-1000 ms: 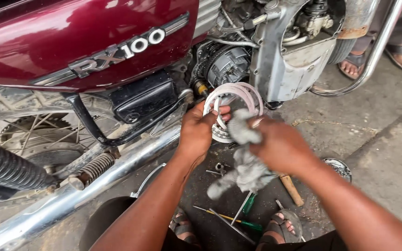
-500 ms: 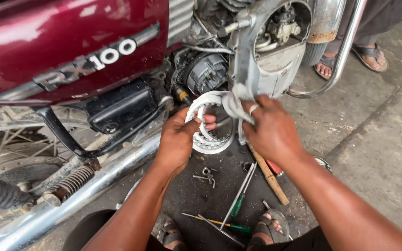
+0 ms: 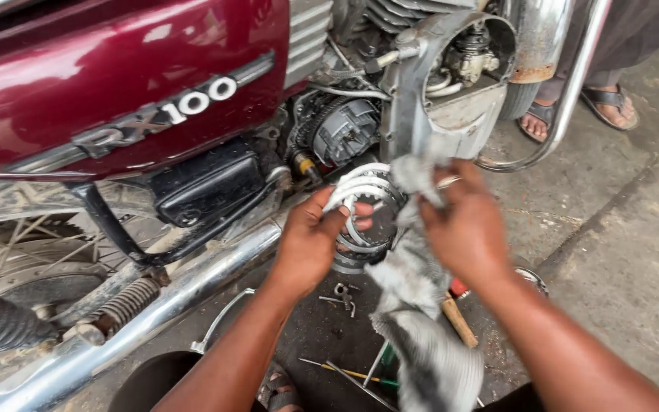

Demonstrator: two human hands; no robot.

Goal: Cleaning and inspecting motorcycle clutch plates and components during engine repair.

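My left hand [image 3: 310,243] grips a stack of thin metal ring plates [image 3: 361,192] by their left edge, held up in front of the engine. My right hand [image 3: 468,223] holds a dirty grey rag [image 3: 415,286] pressed against the right side of the rings; the rag hangs down below my wrist. Just behind the rings sits the motorcycle's exposed clutch [image 3: 345,130], beside an open engine casing [image 3: 451,91].
A maroon motorcycle [image 3: 116,91] fills the upper left, with its chrome exhaust pipe [image 3: 169,297] running diagonally. Small bolts [image 3: 342,294], a wooden-handled tool [image 3: 458,320] and screwdrivers [image 3: 345,372] lie on the oily ground. Another person's sandalled feet [image 3: 608,103] stand at the upper right.
The view shifted so the bike sits further left. My right hand moved the rag over the right side of the rings, while my left hand kept its grip on them.
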